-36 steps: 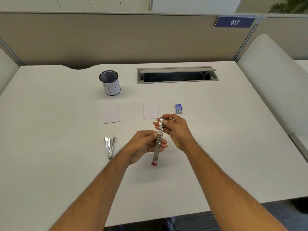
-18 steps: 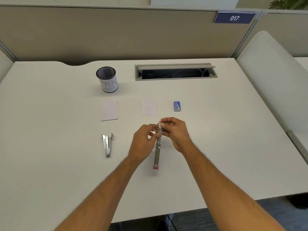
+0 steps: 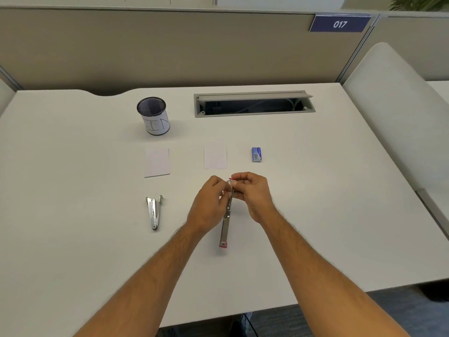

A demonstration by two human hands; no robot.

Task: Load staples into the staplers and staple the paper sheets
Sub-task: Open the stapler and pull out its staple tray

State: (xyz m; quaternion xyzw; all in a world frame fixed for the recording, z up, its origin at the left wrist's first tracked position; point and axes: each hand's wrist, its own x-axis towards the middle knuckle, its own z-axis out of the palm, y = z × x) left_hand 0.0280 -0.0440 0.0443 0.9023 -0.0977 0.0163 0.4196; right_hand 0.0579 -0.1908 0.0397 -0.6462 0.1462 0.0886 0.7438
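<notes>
A pink-tipped metal stapler (image 3: 226,227) is swung fully open and held lengthwise above the desk. My right hand (image 3: 252,193) grips its far half from the right. My left hand (image 3: 211,203) pinches at the same far half from the left, fingertips on the metal channel; whether staples are between them is hidden. A second silver stapler (image 3: 153,212) lies open on the desk to the left. Two small stacks of paper sheets (image 3: 157,162) (image 3: 215,154) lie beyond the hands. A blue staple box (image 3: 256,154) sits right of them.
A mesh pen cup (image 3: 153,116) with a white label stands at the back left. An open cable tray (image 3: 254,103) is set into the white desk (image 3: 73,239) at the back. A partition wall runs behind; a white divider (image 3: 393,113) stands at the right.
My left hand rose from the stapler's middle to its far half, meeting my right hand's fingers. The stapler stayed in place.
</notes>
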